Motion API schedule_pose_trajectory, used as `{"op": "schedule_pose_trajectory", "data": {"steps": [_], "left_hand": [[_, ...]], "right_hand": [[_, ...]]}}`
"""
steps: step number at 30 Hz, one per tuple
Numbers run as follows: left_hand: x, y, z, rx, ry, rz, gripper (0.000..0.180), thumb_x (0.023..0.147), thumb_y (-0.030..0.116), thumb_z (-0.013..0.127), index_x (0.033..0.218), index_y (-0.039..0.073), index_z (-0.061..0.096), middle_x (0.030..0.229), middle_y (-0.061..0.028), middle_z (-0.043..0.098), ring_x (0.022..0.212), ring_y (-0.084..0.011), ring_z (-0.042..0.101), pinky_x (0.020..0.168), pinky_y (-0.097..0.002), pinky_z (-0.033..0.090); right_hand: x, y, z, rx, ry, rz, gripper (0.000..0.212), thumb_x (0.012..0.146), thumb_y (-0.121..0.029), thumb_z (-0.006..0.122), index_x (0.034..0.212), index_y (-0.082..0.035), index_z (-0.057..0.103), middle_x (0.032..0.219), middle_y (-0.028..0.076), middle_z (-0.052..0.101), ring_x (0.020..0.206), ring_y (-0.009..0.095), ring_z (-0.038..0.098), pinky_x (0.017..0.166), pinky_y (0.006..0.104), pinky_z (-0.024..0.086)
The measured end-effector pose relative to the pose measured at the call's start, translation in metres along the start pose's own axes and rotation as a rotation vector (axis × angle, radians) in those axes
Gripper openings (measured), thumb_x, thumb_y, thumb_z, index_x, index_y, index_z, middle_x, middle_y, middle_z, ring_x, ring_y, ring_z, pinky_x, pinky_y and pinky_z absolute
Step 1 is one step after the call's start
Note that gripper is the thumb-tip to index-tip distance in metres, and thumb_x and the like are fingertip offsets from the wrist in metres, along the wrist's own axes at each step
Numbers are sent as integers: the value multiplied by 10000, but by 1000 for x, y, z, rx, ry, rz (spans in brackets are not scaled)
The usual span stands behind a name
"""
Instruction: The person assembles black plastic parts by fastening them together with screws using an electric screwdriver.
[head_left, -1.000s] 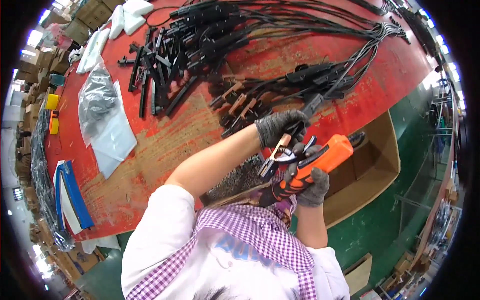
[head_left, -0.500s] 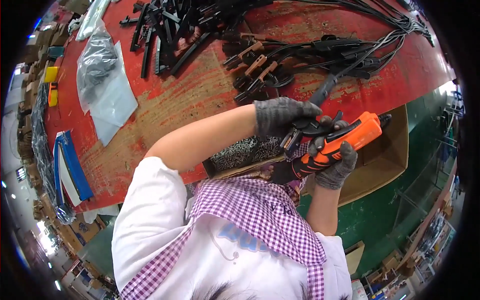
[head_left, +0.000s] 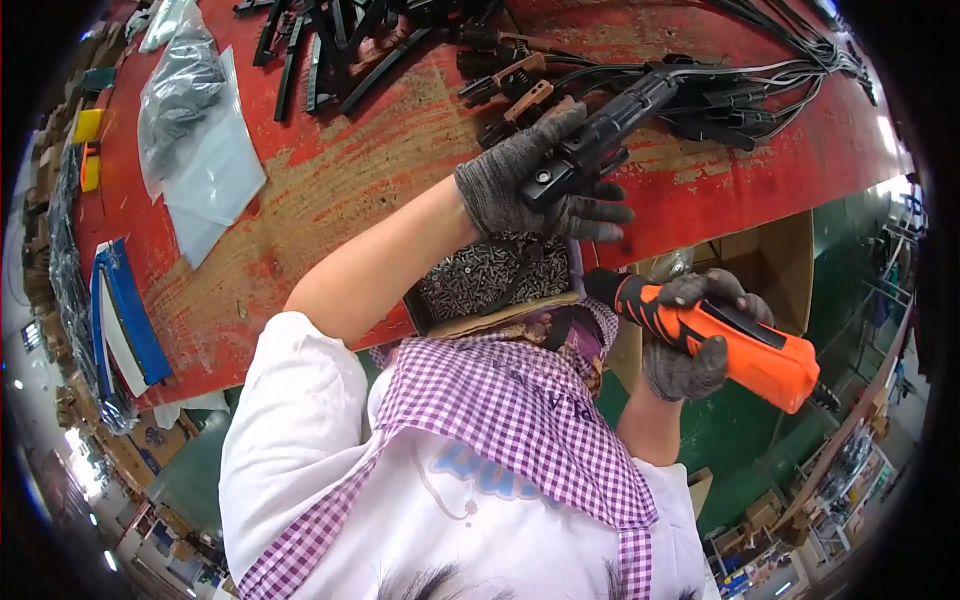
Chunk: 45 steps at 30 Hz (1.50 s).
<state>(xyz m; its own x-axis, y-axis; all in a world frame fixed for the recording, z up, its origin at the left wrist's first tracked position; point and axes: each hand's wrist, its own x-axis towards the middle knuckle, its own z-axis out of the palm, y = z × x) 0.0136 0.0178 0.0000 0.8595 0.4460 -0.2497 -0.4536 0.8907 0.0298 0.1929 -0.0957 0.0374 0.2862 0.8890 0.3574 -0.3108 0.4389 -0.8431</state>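
Observation:
My left hand point(head_left: 500, 182), in a grey knit glove, holds a black plastic handle point(head_left: 607, 122) across its palm. A screw head shows at the handle's near end, and a cable runs from its far end. The lower fingers reach out past it. Wrapped in my right hand point(head_left: 690, 362), also gloved, is an orange and black power screwdriver point(head_left: 762, 358). Its black nose points left, just below my left fingers and apart from the handle. Between me and the table, a tray of small screws point(head_left: 490, 278) sits below my left hand.
Several black clamps with copper-coloured parts point(head_left: 530, 85) and cables lie on the red table point(head_left: 350, 215). Black plastic pieces point(head_left: 340, 50) are heaped at the back. Clear plastic bags point(head_left: 205, 150) and a blue holder point(head_left: 130, 320) lie left. An open cardboard box point(head_left: 785, 265) stands right.
The screwdriver has swung round, its nose now turned up and left, and moved away from the handle. My left hand has shifted left and up, tilting the handle to show its screw.

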Motion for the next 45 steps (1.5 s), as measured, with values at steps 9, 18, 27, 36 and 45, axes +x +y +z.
{"op": "schedule_pose_trajectory", "data": {"steps": [9,18,27,36,45], "left_hand": [[-3,14,-22,-146,-27,-36,227,812,237,580,923,67,479,785,-123,568,462,-62,494,315,-127,399],[-5,11,-24,99,202,54,227,811,247,582,837,55,464,677,-83,550,411,-47,436,289,-117,338],[-5,12,-20,118,206,43,236,835,293,542,880,72,476,687,-62,535,413,-36,455,277,-108,363],[-5,10,-25,146,229,26,259,826,331,550,855,80,491,680,-56,549,392,-31,446,278,-108,357],[1,-2,-35,63,182,-11,340,794,432,553,791,98,487,609,-54,527,405,-62,438,293,-131,344]], "right_hand": [[4,26,20,10,-34,-18,427,729,-218,620,1082,-98,412,1035,156,508,807,245,533,728,378,451],[7,47,31,79,29,39,464,712,-182,634,1109,-127,400,1053,159,498,822,249,546,744,401,464],[11,47,38,40,16,49,458,717,-203,633,1097,-117,392,1025,159,514,798,255,553,727,392,472],[24,1,36,191,-28,-2,375,723,-227,618,1051,-98,489,1018,128,530,801,241,553,732,372,455],[54,-32,36,252,9,-263,411,723,-282,596,1045,-66,459,1007,113,531,691,192,528,578,311,443]]}}
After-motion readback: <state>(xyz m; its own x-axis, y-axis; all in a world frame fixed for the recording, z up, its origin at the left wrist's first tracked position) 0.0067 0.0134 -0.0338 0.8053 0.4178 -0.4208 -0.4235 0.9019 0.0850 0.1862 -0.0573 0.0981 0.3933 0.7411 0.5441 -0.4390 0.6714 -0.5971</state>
